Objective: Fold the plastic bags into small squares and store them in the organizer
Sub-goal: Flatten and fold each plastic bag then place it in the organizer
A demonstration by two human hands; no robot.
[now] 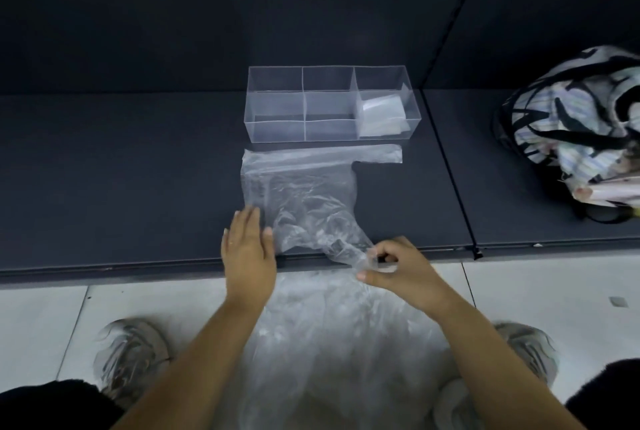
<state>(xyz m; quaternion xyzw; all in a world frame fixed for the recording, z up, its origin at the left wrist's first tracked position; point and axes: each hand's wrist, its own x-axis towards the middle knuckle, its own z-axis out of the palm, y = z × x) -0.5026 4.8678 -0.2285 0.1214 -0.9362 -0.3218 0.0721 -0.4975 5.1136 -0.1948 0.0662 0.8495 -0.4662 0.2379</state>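
Flattening step, before the first fold. The plastic bag (301, 187) lies on the desk (138, 170), just near of the organizer (277, 132), whose right compartment holds one folded bag (381, 114). Left grip (247, 249) — fingers spread flat — presses the bag's left near edge; right grip (398, 267) pinches its near handle at the desk's edge. The next move likely calls for drawing that handle taut, then folding lengthwise.

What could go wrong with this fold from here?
1. The right hand pinches the plastic bag at its near corner, past the shelf edge, while the left hand only presses flat on one side. A firm tug could slide the bag off.
2. The bag's near half is crumpled. Folding now may trap wrinkles and give a bulky square that sits poorly beside the folded bag in the right compartment of the organizer.
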